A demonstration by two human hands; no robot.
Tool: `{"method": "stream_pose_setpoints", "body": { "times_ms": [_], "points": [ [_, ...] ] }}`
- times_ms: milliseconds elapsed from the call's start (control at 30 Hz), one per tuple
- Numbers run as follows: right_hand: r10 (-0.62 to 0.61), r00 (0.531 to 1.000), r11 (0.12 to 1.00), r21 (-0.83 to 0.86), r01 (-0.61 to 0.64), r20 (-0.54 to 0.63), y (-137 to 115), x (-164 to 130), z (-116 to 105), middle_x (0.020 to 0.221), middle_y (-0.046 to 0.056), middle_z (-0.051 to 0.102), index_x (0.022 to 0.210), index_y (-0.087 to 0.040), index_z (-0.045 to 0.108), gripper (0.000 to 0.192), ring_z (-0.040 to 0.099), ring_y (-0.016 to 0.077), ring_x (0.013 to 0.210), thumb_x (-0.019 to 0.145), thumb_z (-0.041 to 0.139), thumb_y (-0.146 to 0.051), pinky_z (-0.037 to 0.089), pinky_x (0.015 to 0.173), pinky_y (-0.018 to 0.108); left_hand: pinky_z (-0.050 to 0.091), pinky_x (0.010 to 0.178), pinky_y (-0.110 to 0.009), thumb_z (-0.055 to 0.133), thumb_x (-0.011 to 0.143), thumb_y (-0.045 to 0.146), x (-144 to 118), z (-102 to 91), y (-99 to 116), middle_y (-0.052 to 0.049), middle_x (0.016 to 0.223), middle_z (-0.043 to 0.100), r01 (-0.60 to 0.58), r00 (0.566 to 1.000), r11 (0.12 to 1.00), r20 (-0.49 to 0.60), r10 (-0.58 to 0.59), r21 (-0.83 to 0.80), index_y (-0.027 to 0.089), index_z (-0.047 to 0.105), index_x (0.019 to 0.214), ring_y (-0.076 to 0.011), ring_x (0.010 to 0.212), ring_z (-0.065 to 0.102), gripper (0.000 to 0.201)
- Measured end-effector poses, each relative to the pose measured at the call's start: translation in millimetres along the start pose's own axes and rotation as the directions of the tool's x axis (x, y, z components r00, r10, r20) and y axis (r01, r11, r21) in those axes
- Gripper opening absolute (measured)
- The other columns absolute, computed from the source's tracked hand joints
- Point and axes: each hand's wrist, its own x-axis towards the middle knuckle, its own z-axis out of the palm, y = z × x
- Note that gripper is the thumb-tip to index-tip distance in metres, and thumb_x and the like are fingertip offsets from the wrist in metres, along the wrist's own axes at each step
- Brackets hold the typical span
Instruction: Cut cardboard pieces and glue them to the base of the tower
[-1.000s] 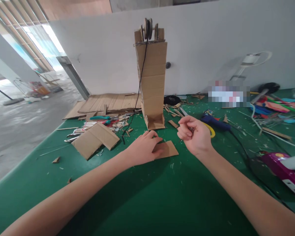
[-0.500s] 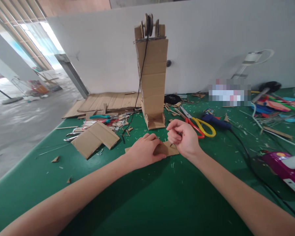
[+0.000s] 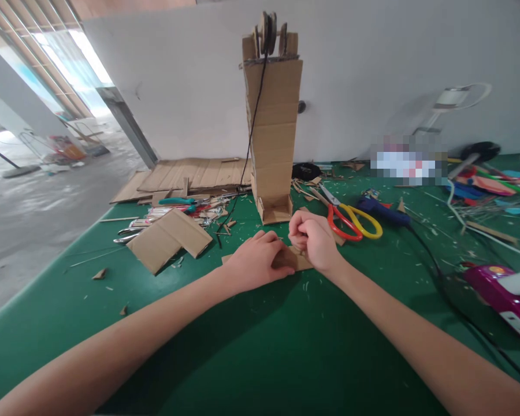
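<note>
A narrow cardboard strip (image 3: pixel 301 263) lies flat on the green table (image 3: pixel 260 346) in front of me. Bent over it from the left, my left hand (image 3: pixel 256 261) holds it down, thumb at the near edge and fingers towards the far one. My right hand (image 3: pixel 315 240) is closed in a fist just above the strip's right part. Whatever sits inside that fist is hidden; a thin dark tip showed under it earlier. Behind both hands stands a tall cardboard tower (image 3: pixel 275 127) with wheel-like discs (image 3: pixel 268 34) on top and a black cord (image 3: pixel 255 110) hanging down.
Scissors (image 3: pixel 359 222) with red and yellow handles and a blue glue gun (image 3: pixel 383 211) lie to the right. Farther right is a purple device (image 3: pixel 500 294). On the left are a cut cardboard piece (image 3: pixel 169 240), teal-handled pliers (image 3: pixel 177 201) and scraps. A white wall (image 3: pixel 190 86) stands behind.
My right fist has come down and slightly left onto the strip, covering the thin tip. My left hand stays in place on the strip. The view has shifted slightly.
</note>
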Motion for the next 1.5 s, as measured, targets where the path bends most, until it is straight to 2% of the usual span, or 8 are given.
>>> {"method": "stream_pose_setpoints", "body": {
  "times_ms": [533, 667, 733, 833, 967, 1133, 1333, 1500],
  "points": [
    [0.026, 0.991, 0.995, 0.095, -0.014, -0.127, 1.2, 5.5, -5.3, 0.038, -0.011, 0.020, 0.057, -0.022, 0.045, 0.010, 0.013, 0.0054, 0.033, 0.065, 0.040, -0.018, 0.013, 0.035, 0.020, 0.044, 0.074, -0.034, 0.051, 0.079, 0.055, -5.7, -19.3, -1.1, -0.008, 0.096, 0.060, 0.080, 0.995, 0.995, 0.061, -0.084, 0.053, 0.017, 0.058, 0.095, -0.0258, 0.094, 0.055, 0.042],
    [-0.066, 0.996, 0.983, -0.176, 0.053, -0.065, -9.2, -3.5, -14.3, 0.044, -0.007, 0.037, 0.064, -0.022, 0.047, 0.015, 0.035, 0.0093, 0.038, 0.074, 0.037, -0.017, 0.029, 0.040, 0.023, 0.043, 0.075, -0.036, 0.048, 0.079, 0.059, 2.7, -5.4, 4.1, -0.010, 0.099, 0.058, 0.118, 0.993, 0.993, 0.033, -0.117, -0.011, 0.015, 0.056, 0.098, -0.0272, 0.095, 0.054, 0.048],
    [-0.166, 0.984, 0.848, -0.500, 0.178, 0.068, -21.3, -8.2, -19.1, 0.058, -0.001, 0.051, 0.073, -0.020, 0.052, 0.018, 0.050, 0.0127, 0.054, 0.081, 0.036, -0.018, 0.039, 0.051, 0.026, 0.042, 0.069, -0.033, 0.051, 0.077, 0.059, 6.0, -5.2, 3.9, -0.008, 0.092, 0.058, 0.134, 0.989, 0.987, 0.076, -0.128, -0.093, 0.017, 0.056, 0.091, -0.0246, 0.088, 0.055, 0.044],
    [-0.215, 0.911, 0.352, -0.842, 0.409, 0.352, -42.8, -12.2, -25.4, 0.075, 0.003, 0.060, 0.091, -0.017, 0.057, 0.021, 0.055, 0.0147, 0.067, 0.090, 0.036, -0.021, 0.040, 0.061, 0.028, 0.038, 0.060, -0.028, 0.054, 0.076, 0.054, 7.3, -11.2, 0.0, -0.005, 0.081, 0.056, 0.177, 0.981, 0.961, 0.115, -0.155, -0.211, 0.018, 0.051, 0.080, -0.0190, 0.074, 0.053, 0.037],
    [-0.118, 0.826, -0.113, -0.834, 0.541, 0.552, -56.9, -15.5, -30.6, 0.073, 0.005, 0.062, 0.084, -0.016, 0.059, 0.029, 0.055, 0.0158, 0.066, 0.095, 0.036, -0.029, 0.033, 0.054, 0.028, 0.034, 0.051, -0.026, 0.044, 0.084, 0.045, 5.8, -19.4, -8.4, -0.003, 0.077, 0.057, 0.281, 0.959, 0.877, 0.084, -0.270, -0.390, 0.017, 0.045, 0.090, -0.0141, 0.061, 0.051, 0.028],
    [-0.060, 0.824, -0.364, -0.781, 0.507, 0.564, -38.8, -20.4, -32.1, 0.073, 0.007, 0.063, 0.085, -0.014, 0.062, 0.031, 0.056, 0.0167, 0.065, 0.096, 0.037, -0.030, 0.027, 0.050, 0.028, 0.036, 0.049, -0.024, 0.042, 0.087, 0.029, 5.3, -28.9, -9.8, -0.006, 0.085, 0.063, 0.314, 0.945, 0.852, 0.051, -0.323, -0.419, 0.018, 0.042, 0.112, -0.0131, 0.055, 0.055, 0.027],
    [-0.092, 0.921, -0.225, -0.909, 0.352, 0.379, -12.3, -20.7, -21.8, 0.067, 0.008, 0.061, 0.088, -0.016, 0.062, 0.028, 0.055, 0.0176, 0.058, 0.095, 0.037, -0.024, 0.025, 0.050, 0.028, 0.039, 0.053, -0.025, 0.036, 0.090, 0.019, 5.1, -25.6, -6.6, -0.007, 0.080, 0.064, 0.230, 0.965, 0.954, -0.082, -0.249, -0.192, 0.018, 0.046, 0.112, -0.0184, 0.063, 0.061, 0.025],
    [-0.128, 0.987, 0.414, -0.900, 0.140, 0.095, -1.5, -20.6, -8.0, 0.067, 0.005, 0.059, 0.080, -0.019, 0.060, 0.025, 0.054, 0.0170, 0.061, 0.092, 0.039, -0.027, 0.034, 0.055, 0.028, 0.043, 0.056, -0.028, 0.033, 0.092, 0.021, 4.6, -11.9, -7.1, -0.007, 0.077, 0.065, 0.244, 0.955, 0.961, -0.138, -0.261, -0.128, 0.018, 0.043, 0.115, -0.0215, 0.067, 0.064, 0.026]
  ]
}}
